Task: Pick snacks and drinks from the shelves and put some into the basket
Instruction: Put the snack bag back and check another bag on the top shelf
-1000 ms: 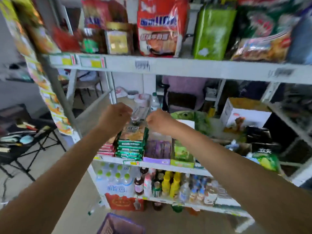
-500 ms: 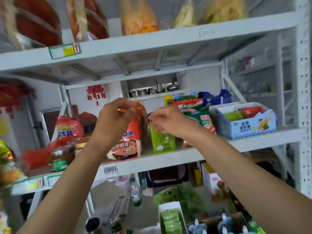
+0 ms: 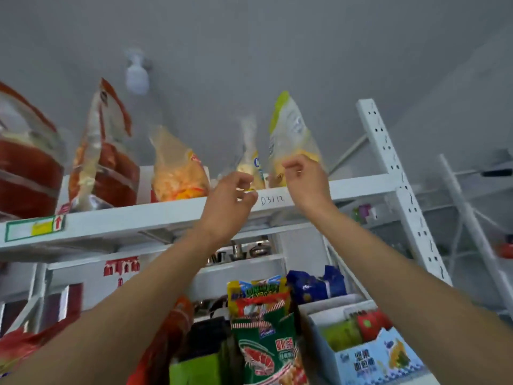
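Both arms are seen raised toward the top shelf (image 3: 172, 215) of a white rack. The left hand (image 3: 227, 201) is held at the shelf's front edge with fingers curled; a small yellowish scrap appears between its fingertips, but whether anything is actually pinched cannot be told. The right hand (image 3: 304, 179) is placed at the lower corner of the yellow bag (image 3: 291, 132), fingers curled against it; a firm grip cannot be confirmed. The yellow bag stands tilted on the top shelf, just beside a smaller clear bag (image 3: 249, 159). Further left on that shelf an orange snack bag (image 3: 177, 168) and red-trimmed bags (image 3: 102, 151) are noted. On the shelf below, a green shrimp-cracker bag (image 3: 263, 348) and a blue carton (image 3: 380, 357) are recorded. The basket is out of view
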